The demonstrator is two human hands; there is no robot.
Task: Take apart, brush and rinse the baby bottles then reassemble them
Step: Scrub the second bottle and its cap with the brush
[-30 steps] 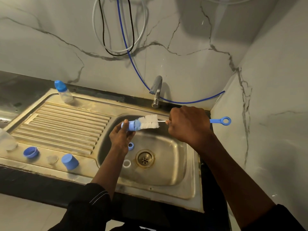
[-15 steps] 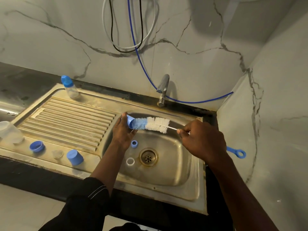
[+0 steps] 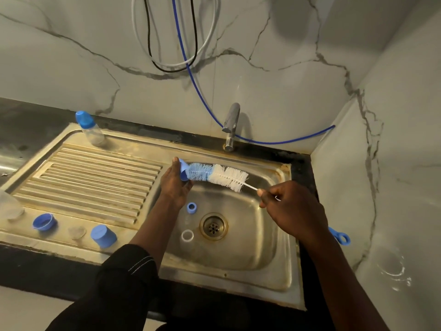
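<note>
Holding a small blue cap (image 3: 183, 172) up over the sink (image 3: 294, 271), the left hand (image 3: 174, 187) is wrapping its fingers and thumb round it, so that grip is closed tight on the cap with the open mouth facing right. The bottle brush (image 3: 216, 175) is poking its blue-bristled end into that mouth, with the white bristles sticking out behind. The right hand (image 3: 294, 209) is pinching the thin white stem just past the bristles between thumb and forefinger, and the rest of the fingers are curling in around the handle, whose blue loop is peeking out beyond the wrist. Down in the basin a blue ring (image 3: 191, 207) and a white ring (image 3: 187, 236) are lying near the drain (image 3: 213, 225), apart from each other. Over on the drainboard an assembled bottle (image 3: 90, 130) is standing at the back by the wall, and along the front edge a blue collar (image 3: 44, 222), a clear teat (image 3: 76, 232) and another blue cap (image 3: 103, 236) are sitting in a row. A clear bottle body (image 3: 9, 206) is showing at the far left, too blurry to say much. The tap (image 3: 231, 125) is hanging over the basin's back edge.
</note>
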